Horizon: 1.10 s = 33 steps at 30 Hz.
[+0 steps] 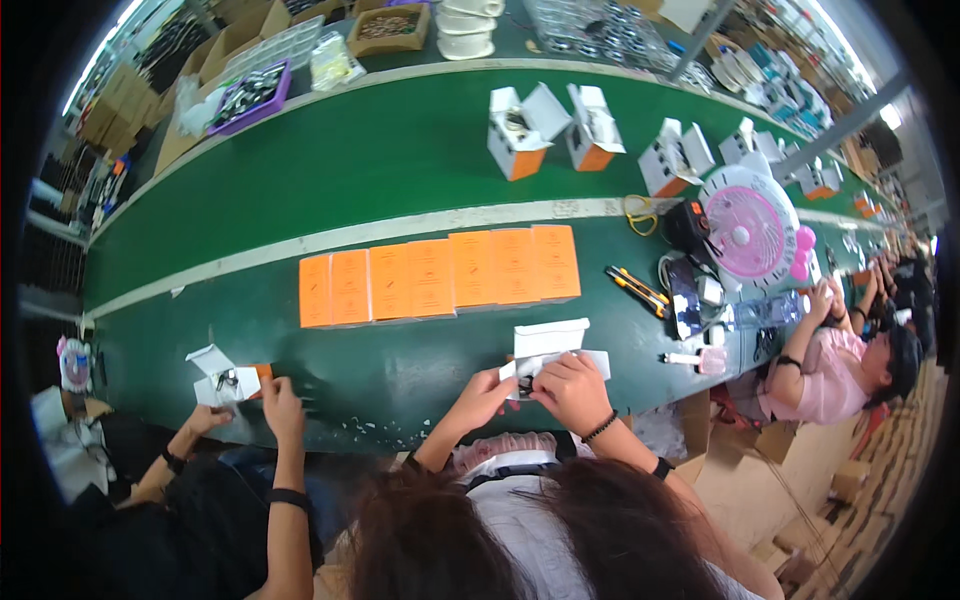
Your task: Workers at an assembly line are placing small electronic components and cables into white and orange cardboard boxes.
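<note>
A small white carton [551, 338] lies in front of me at the table's near edge, its lid flap raised on the far side. My left hand [482, 398] grips the carton's left side. Over the opening, my right hand [573, 388] has its fingers bent and pressed together. Something small and dark [526, 381] shows inside, between the two hands. What the right fingertips hold is hidden. Just beyond stands a row of several orange-topped boxes [430, 279], packed side by side.
Right of the row lie a yellow-black utility knife [638, 290], a phone [684, 298], yellow-handled scissors [640, 215], a pink-white fan [742, 225] and a bottle [765, 312]. Open cartons [517, 135] stand on the far green belt. At left, a co-worker's hands [283, 405] handle another carton [222, 380].
</note>
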Tool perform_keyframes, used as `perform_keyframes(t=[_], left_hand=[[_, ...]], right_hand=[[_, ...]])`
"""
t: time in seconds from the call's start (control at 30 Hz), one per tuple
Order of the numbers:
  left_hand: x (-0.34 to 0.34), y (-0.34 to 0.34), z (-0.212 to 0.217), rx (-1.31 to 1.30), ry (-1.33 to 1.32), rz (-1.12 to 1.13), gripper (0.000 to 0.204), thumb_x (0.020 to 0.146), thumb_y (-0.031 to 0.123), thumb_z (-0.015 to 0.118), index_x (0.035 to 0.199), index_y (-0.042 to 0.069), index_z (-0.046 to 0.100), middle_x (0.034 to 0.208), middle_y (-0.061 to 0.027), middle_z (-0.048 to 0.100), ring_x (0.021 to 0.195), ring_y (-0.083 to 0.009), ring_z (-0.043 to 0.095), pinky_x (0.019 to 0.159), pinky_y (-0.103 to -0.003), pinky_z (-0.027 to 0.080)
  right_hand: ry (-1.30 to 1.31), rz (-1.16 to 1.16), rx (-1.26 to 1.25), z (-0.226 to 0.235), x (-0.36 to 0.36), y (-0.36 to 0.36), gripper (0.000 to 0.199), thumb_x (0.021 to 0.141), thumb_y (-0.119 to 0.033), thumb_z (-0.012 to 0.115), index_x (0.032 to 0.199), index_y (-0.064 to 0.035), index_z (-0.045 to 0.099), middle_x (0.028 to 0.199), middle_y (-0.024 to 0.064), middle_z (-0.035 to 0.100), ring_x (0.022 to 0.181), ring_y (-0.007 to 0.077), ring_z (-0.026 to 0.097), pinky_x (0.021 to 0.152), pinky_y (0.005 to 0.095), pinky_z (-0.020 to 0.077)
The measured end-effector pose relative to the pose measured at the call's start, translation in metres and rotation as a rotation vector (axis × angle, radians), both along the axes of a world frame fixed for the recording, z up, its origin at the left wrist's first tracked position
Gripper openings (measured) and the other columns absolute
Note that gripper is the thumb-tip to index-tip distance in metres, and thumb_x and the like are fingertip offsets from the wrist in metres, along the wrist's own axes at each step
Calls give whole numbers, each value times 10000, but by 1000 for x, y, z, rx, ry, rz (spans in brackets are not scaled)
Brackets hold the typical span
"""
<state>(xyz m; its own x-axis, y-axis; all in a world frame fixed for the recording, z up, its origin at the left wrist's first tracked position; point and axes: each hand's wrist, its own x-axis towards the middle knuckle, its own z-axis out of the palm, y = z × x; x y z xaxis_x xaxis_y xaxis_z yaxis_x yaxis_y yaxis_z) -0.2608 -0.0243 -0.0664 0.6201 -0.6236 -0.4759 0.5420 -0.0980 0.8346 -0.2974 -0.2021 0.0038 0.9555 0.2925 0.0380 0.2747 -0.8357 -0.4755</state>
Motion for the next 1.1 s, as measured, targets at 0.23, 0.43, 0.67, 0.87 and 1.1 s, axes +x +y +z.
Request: perform_keyframes(t=[0.23,0.43,0.67,0.87,1.1], left_hand=[[-14,-18,16,178,-387,179,269,815,225,493,790,-28,580,614,-184,585,593,-269,617,559,-391,463],[-12,16,49,-320,279,233,240,876,190,448,903,-48,462,682,-115,570,484,-157,567,409,-239,392],[87,63,109,-740,1,359,360,897,230,418,1174,-1,422,837,-104,603,629,-214,612,531,-259,426],[243,64,55,-653,-164,481,314,878,200,480,1106,-16,496,1010,-124,594,937,-236,579,846,-376,454],[362,91,-50,-723,276,471,260,921,166,455,1128,15,494,1000,-109,581,957,-217,553,832,-343,434]], right_hand=[[-137,229,-3,-8,-9,-10,101,678,-71,582,778,-70,593,725,70,554,738,243,558,647,360,459],[-174,52,335,20,-4,-31,72,768,-70,560,813,-17,576,731,102,564,701,233,553,633,313,444],[-153,-668,885,57,29,-108,338,885,-196,499,1180,-40,446,1033,115,560,775,144,530,696,305,439],[113,-1348,741,-52,-26,-311,352,865,-234,446,1174,-72,490,954,42,615,640,116,526,526,247,422],[345,-804,580,-36,-73,-181,493,779,-161,606,1246,-85,469,869,49,624,758,136,560,690,272,451]])
